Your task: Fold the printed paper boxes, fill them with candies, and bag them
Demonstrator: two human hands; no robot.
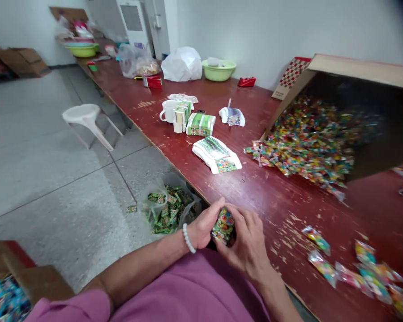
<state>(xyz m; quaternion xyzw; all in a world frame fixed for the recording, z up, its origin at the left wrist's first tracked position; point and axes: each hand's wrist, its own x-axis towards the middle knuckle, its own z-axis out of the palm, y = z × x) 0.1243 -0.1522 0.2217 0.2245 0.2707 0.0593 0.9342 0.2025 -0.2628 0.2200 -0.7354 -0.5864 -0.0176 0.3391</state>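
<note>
Green packet [223, 227], printing [226, 217] illegible

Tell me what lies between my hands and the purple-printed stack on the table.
In the head view, an overlapping stack of white printed packaging lies there on the red table.

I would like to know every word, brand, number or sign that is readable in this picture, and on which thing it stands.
No text is readable here.
Small held box: colourful print, too small and blurred.
Flat cartons: printed, too small.
Green-and-white boxes: printed, too small.
Checkered cardboard: faint marks below the pattern, too blurred.
</note>
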